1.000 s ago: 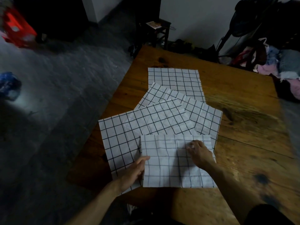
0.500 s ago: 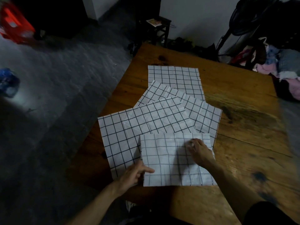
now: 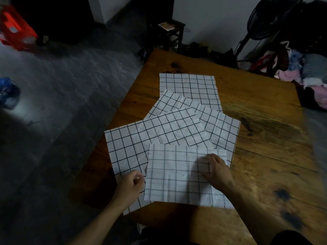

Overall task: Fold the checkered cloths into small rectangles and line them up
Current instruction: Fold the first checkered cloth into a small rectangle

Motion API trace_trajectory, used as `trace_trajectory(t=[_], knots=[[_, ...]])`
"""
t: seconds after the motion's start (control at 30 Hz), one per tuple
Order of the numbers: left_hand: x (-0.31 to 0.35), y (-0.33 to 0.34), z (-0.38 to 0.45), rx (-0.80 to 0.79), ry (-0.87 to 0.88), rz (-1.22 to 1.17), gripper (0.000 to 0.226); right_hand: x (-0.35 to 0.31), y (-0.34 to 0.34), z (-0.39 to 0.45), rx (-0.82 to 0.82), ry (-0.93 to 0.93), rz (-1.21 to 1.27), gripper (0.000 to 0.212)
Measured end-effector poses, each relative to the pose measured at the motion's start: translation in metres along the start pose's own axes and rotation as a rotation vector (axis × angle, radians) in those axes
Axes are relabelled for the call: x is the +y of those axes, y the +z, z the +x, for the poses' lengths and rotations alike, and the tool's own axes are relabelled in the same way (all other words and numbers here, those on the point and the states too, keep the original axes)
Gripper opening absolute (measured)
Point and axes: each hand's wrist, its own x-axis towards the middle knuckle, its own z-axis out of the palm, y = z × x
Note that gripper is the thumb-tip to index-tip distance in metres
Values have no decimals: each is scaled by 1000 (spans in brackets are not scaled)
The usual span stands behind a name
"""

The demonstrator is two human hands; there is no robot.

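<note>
Tabletop: cloth (image 3: 177, 175) under right grip (image 3: 216, 171)

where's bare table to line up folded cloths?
Bare wood on the table right of the cloth pile, out to its right edge, and the near right corner beside the right hand. Crowded: the left half, where overlapping checkered cloths reach the left edge.

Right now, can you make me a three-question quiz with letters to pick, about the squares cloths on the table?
1. Where does the nearest cloth lie?
A. on the floor
B. on top of another cloth, at the near table edge
C. on the stool

2. How many checkered cloths show?
A. four
B. one
C. nine

3. What is the right hand doing?
A. waving
B. holding a cup
C. resting on the nearest cloth

Answers: B, it overlaps the big-squares cloth; A, four overlap in a row; C, its fingers lie on it, while the left hand sits at its left edge.
</note>
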Motion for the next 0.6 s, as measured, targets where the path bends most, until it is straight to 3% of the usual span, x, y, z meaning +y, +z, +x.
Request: trace_trajectory(t=[0.2, 0.47, 0.6], knots=[[29, 21, 36, 74, 196, 221, 11, -10, -9, 2, 49, -22, 51, 62], [75, 65, 74, -61, 395, 662, 68, -23, 3, 12, 2, -73, 59, 71], [87, 83, 82, -90, 491, 895, 83, -32, 9, 20, 78, -251, -4, 48]])
